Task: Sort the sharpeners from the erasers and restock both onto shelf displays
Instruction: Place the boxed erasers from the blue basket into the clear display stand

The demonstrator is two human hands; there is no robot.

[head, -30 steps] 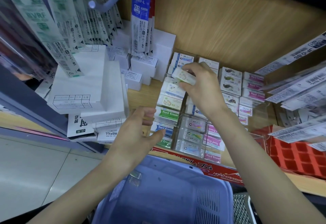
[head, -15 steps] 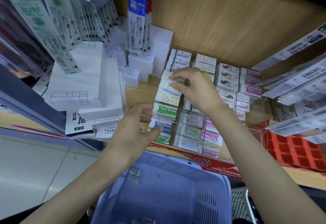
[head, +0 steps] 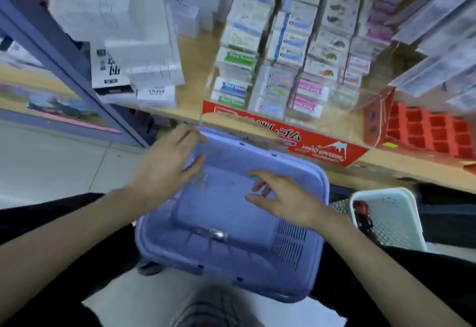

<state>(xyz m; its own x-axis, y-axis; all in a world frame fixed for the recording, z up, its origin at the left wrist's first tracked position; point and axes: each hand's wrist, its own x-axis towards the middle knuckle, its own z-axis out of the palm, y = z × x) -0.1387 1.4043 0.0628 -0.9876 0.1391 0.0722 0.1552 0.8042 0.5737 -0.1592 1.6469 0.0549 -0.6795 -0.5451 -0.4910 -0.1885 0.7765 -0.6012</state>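
picking stage, by the look of it: both hands down over the blue basket on the lap, after the next piece to sort. next, probably: a fine pinch on one of the small pieces lying inside, then a lift to its display.

by the near wall of the basket, one small clear item with a metal glint, likely a sharpener, too blurred to be sure. further in, another small clear piece, just beside the left thumb.

right hand palm down over the basket floor, fingers loosely spread and a little bent, holding nothing. left hand over the far left corner of the basket, fingers spread wide, thumb inside the rim, also empty; touching the rim or only above it, cannot tell.

off to the right, a white basket with something red inside.

beyond, on the shelf, erasers stacked in rows inside a clear display case near the front edge.
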